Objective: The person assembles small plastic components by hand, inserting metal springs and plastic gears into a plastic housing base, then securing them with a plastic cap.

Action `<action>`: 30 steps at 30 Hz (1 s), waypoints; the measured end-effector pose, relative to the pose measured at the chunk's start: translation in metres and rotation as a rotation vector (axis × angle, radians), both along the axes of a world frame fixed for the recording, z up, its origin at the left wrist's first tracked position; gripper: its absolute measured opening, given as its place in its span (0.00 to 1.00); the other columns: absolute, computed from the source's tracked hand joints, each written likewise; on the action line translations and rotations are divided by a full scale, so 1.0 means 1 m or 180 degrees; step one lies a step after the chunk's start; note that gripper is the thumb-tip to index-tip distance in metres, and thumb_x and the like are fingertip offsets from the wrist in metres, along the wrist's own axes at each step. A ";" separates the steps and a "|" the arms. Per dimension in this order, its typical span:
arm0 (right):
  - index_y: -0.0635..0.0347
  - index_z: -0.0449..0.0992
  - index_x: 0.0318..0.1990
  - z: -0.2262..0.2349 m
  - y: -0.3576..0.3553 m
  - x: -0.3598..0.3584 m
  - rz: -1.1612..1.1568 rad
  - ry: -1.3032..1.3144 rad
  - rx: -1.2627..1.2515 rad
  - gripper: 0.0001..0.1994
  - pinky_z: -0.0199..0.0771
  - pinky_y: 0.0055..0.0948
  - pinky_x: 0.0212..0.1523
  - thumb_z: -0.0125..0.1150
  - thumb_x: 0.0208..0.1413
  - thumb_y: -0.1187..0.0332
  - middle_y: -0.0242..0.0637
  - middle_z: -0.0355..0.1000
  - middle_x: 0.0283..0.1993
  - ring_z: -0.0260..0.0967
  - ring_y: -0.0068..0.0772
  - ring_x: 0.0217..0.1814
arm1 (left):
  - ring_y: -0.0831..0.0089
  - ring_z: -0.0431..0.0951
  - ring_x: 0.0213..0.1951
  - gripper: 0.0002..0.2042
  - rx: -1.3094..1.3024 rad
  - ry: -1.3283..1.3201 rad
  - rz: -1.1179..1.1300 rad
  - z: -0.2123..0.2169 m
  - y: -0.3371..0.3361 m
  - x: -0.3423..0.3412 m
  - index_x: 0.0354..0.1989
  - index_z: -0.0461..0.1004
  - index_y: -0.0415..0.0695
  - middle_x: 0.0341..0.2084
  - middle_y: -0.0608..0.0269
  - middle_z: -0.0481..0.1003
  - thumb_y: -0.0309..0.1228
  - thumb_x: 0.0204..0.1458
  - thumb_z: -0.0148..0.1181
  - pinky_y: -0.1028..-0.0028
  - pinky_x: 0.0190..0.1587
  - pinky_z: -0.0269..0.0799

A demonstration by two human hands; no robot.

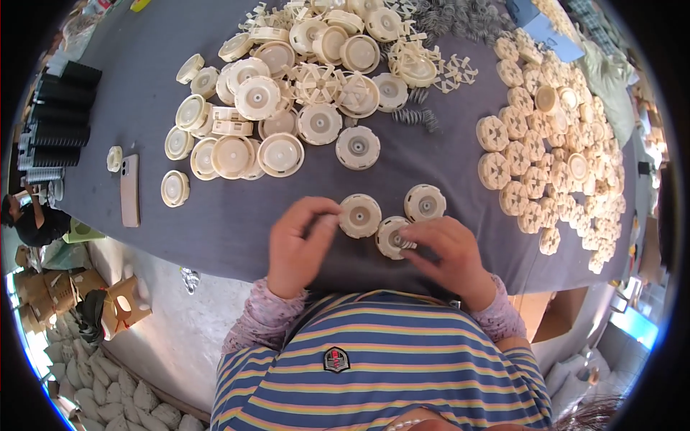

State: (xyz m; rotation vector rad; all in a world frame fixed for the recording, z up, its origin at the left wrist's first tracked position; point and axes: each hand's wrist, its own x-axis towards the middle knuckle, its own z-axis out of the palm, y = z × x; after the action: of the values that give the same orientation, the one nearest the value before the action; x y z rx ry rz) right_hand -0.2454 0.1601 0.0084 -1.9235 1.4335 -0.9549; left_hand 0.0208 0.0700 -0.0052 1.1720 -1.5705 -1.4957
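Note:
My left hand (pixel 300 244) touches the left edge of a round cream plastic disc (pixel 360 215) lying on the grey table cover (pixel 237 223). My right hand (pixel 445 253) presses its fingers on a second cream disc (pixel 392 237) just below and right of the first; a small metal spring seems to sit under the fingertips. A third disc (pixel 425 202) lies apart, above my right hand.
A heap of cream discs and spoked wheels (pixel 287 93) fills the far middle of the table. Stacked finished wheels (pixel 553 144) cover the right side. Loose metal springs (pixel 417 115) lie between. A phone (pixel 129 190) lies at the left, black trays (pixel 57 122) beyond it.

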 end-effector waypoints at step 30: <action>0.56 0.77 0.53 -0.006 -0.196 0.070 0.0556 0.1722 -0.0527 0.20 0.79 0.42 0.56 0.71 0.54 0.63 0.42 0.72 0.59 0.73 0.47 0.61 | 0.81 0.76 0.24 0.08 0.0237 -0.0538 0.1087 -0.025 -0.019 0.040 0.44 0.85 0.40 0.29 0.62 0.83 0.31 0.63 0.69 0.77 0.26 0.71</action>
State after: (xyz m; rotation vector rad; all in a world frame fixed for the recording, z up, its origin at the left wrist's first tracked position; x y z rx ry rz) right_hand -0.1751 -0.0355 0.0028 -2.5155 1.4636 -0.5010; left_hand 0.0604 0.0514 -0.0300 1.5560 -1.3440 -1.2656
